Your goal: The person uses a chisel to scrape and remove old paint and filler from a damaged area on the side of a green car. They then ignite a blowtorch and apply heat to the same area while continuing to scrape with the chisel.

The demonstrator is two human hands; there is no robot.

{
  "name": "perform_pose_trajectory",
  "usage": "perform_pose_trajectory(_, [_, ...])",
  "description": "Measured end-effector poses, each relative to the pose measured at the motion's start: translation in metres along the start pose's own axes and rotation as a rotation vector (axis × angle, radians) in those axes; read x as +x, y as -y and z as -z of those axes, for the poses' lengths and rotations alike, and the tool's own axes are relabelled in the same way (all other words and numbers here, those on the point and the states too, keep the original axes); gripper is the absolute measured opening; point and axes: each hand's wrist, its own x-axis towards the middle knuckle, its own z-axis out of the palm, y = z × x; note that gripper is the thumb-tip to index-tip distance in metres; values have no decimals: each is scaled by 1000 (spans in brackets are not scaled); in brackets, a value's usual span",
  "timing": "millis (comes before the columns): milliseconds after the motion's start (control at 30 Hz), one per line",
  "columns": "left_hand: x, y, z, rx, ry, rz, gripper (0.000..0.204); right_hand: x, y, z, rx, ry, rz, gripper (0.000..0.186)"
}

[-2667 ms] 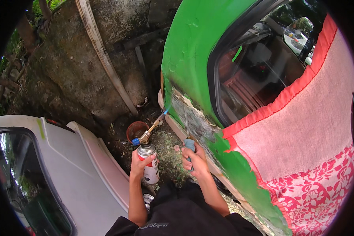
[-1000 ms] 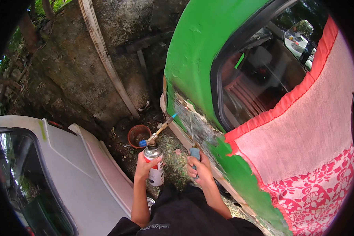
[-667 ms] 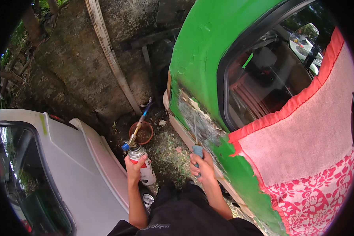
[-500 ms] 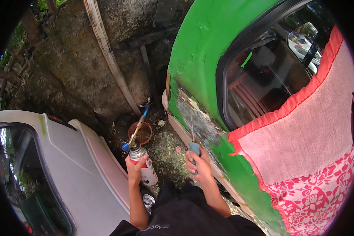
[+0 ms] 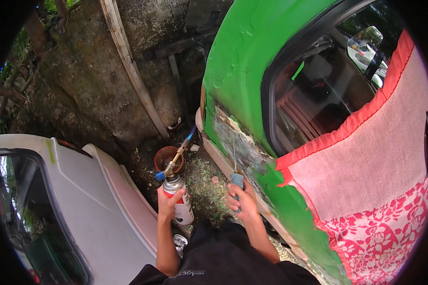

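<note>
My left hand [image 5: 166, 204] is closed round a white and red gas canister [image 5: 184, 213], with a blow torch head [image 5: 171, 167] fitted on top. A blue flame [image 5: 191, 133] burns at its nozzle, pointing up and right, near the green car's lower edge. My right hand [image 5: 245, 202] grips a screwdriver [image 5: 237, 178] by its grey-blue handle; the thin shaft points up before the bodywork. Whether its tip touches the panel I cannot tell. On the green car [image 5: 238, 61], a scorched, stripped patch [image 5: 238, 137] shows grey metal and ragged pale filler.
A pink and red towel [image 5: 347, 166] hangs over the green car's side and window. At left stands a white car [image 5: 90, 199]. Between the cars, a reddish-brown bowl [image 5: 160, 156] sits on debris-strewn ground. Behind is a stained wall [image 5: 81, 85] with a leaning wooden strip [image 5: 128, 61].
The torch has shifted slightly right and tilted rightward, bringing its flame closer to the green car. My right hand and the screwdriver have barely moved.
</note>
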Motion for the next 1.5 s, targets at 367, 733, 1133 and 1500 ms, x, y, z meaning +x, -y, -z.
perform_pose_trajectory(367, [10,1,-18,-28,176,11,30,-5,4,-3,1,-55,-24,22])
perform_pose_trajectory(733, [30,-16,-33,-26,343,40,35,4,-6,-6,-3,-35,10,22])
perform_pose_trajectory(1133, [36,-20,-27,-77,361,67,43,1,1,2,22,3,-12,23])
perform_pose_trajectory(1500, [41,-24,-47,-24,334,78,36,-16,-3,7,50,-47,14,25])
